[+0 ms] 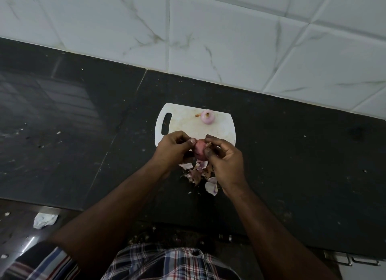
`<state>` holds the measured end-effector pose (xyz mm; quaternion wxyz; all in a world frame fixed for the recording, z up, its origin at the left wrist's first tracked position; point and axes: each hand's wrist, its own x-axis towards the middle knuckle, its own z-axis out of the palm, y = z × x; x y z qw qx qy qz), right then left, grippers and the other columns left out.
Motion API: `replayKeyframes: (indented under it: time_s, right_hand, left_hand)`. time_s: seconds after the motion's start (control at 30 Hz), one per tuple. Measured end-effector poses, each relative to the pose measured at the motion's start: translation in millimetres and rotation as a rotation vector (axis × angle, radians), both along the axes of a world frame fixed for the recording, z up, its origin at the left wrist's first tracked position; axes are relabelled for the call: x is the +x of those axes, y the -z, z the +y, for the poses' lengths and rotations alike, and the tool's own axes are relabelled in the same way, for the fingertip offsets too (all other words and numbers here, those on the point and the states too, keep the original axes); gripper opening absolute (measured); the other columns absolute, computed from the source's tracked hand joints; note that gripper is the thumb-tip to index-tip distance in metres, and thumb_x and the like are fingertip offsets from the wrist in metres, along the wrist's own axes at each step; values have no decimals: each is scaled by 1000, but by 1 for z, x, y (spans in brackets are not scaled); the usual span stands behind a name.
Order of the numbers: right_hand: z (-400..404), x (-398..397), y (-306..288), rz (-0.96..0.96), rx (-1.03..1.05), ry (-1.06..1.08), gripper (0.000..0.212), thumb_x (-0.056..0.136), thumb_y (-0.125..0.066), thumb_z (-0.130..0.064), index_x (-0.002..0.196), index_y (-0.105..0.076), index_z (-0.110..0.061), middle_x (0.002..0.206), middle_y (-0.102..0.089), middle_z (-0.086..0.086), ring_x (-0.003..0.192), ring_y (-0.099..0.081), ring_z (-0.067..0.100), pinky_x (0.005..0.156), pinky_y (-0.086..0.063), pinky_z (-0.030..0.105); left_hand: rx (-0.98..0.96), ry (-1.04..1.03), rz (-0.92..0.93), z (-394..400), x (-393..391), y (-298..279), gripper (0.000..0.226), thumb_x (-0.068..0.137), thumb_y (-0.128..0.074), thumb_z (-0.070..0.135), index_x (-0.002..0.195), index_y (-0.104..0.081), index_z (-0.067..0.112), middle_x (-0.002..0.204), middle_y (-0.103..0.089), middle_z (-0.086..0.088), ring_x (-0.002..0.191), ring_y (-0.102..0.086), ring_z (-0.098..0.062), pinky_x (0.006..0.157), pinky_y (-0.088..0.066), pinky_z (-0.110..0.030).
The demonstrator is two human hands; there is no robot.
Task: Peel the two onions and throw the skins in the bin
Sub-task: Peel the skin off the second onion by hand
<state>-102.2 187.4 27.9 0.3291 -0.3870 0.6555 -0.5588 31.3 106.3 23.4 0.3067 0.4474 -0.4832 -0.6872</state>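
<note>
A peeled, pale pink onion (207,117) rests on the far side of the white cutting board (183,121). A second onion (199,150), reddish pink, is held just over the board's near edge. My left hand (173,148) grips it from the left with the thumb on top. My right hand (224,158) holds it from the right, and its fingertips pinch a brown scrap of skin at the onion's top. A pile of loose onion skins (200,173) lies on the counter under my hands. No bin is in view.
The board sits on a black stone counter (292,146) backed by a white marble-tiled wall (208,39). A crumpled white paper (45,219) lies on the floor at lower left. Cabinet handles (355,261) show at lower right.
</note>
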Motion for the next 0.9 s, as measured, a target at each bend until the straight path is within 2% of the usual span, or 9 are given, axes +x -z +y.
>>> replayKeyframes:
  time_s: [0.17,0.27,0.37,0.53,0.6,0.67,0.73,0.83,0.9]
  right_hand:
    - [-2,1,-2,7,-40,-24,30,87,-67,4,109,-73,-15,118,-72,-1,113,-67,10,98,-56,39]
    - [-2,2,-2,-56,-69,-30,28,89,-67,5,109,-73,-14,119,-72,2,112,-68,15,95,-57,44]
    - [-2,-3,1,-119,-72,2,28,90,-67,4,106,-74,-17,114,-74,3,109,-70,22,92,-58,52]
    - [-2,-11,8,-98,-27,16,27,88,-68,5,111,-72,-10,113,-73,5,107,-70,21,92,-57,53]
    - [-3,-9,9,-69,-25,25,28,87,-67,8,111,-71,-6,116,-72,7,109,-69,19,94,-57,49]
    - [-5,-7,10,3,-47,19,28,85,-65,12,107,-72,-4,118,-69,8,112,-67,19,97,-56,46]
    - [-4,-4,10,52,-59,-18,29,83,-67,11,105,-74,-8,119,-69,5,115,-66,19,98,-55,45]
    - [-1,-1,1,-29,-8,-91,24,86,-73,-5,98,-76,-25,118,-71,-4,114,-66,13,97,-55,40]
    - [-1,-1,-4,-97,45,-96,21,87,-74,-11,101,-74,-26,116,-72,-5,111,-68,9,97,-56,38]
  left_hand:
    - [-83,-49,-203,-3,-4,11,14,101,-57,12,89,-63,8,82,-68,-15,67,-69,-24,64,-61,-37]
    - [-174,11,-394,0,-2,20,10,99,-59,15,92,-64,10,77,-70,-10,59,-67,-15,57,-55,-28]
    - [-227,24,-500,-2,6,28,9,97,-62,18,90,-67,17,72,-72,-1,56,-67,-10,60,-57,-29]
    - [-330,118,-569,-7,10,20,36,93,-52,2,110,-75,25,97,-73,7,85,-68,-7,69,-51,-22]
    - [-299,111,-474,-8,8,14,36,98,-49,5,122,-70,22,111,-70,4,98,-65,-9,74,-51,-20]
    - [-68,105,-202,-4,6,8,25,105,-49,22,121,-67,16,117,-71,-9,99,-68,-20,78,-56,-26]
    - [192,192,66,2,8,3,30,104,-51,31,120,-66,11,114,-71,-21,99,-71,-34,77,-59,-36]
    - [228,211,234,6,11,4,34,96,-62,19,129,-61,13,116,-69,-25,102,-70,-37,80,-59,-40]
    - [250,168,302,5,12,7,43,90,-65,19,132,-60,13,119,-67,-23,105,-69,-33,84,-58,-43]
